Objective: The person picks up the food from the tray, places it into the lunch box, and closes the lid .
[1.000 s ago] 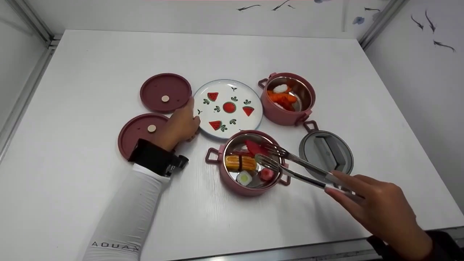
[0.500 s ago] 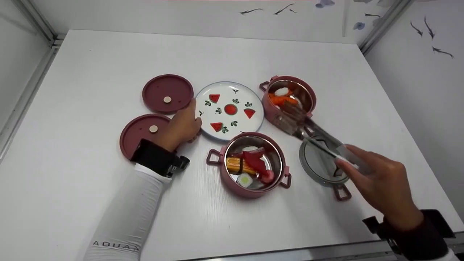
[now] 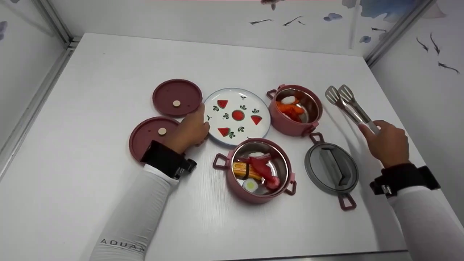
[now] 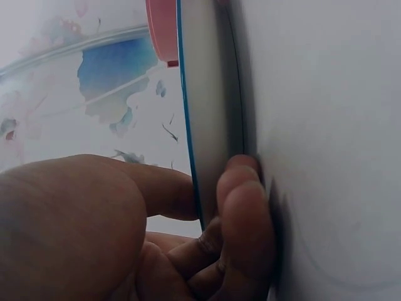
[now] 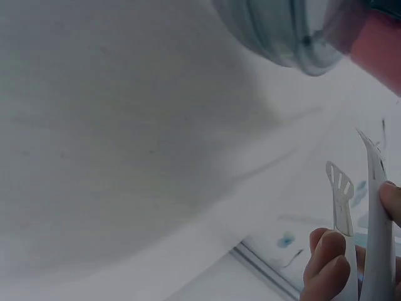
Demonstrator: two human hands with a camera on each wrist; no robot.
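My left hand [image 3: 192, 128] pinches the left rim of a white round plate [image 3: 250, 136] with watermelon pictures. In the left wrist view, fingers curl under the plate [image 4: 213, 113] while another digit lies against its rim. At the far right my right hand [image 3: 389, 143] grips metal tongs [image 3: 351, 108], their slotted ends slightly apart with nothing between them. The front pink pot [image 3: 253, 197] holds a red piece [image 3: 260, 167], a yellow piece with a dark band [image 3: 241, 169] and a small white roll with a green centre [image 3: 250, 185]. Orange and white pieces lie in the rear pot [image 3: 286, 125].
Two dark red lids [image 3: 177, 90] lie left of the plate, the nearer one partly behind my left hand. A grey lid with red handles [image 3: 319, 170] lies right of the front pot. White walls stand behind and at the sides.
My right hand has carried the tongs from the front pot, past the rear pot, to the far right. The red piece they gripped now lies across the front pot. My left hand stays at the plate.
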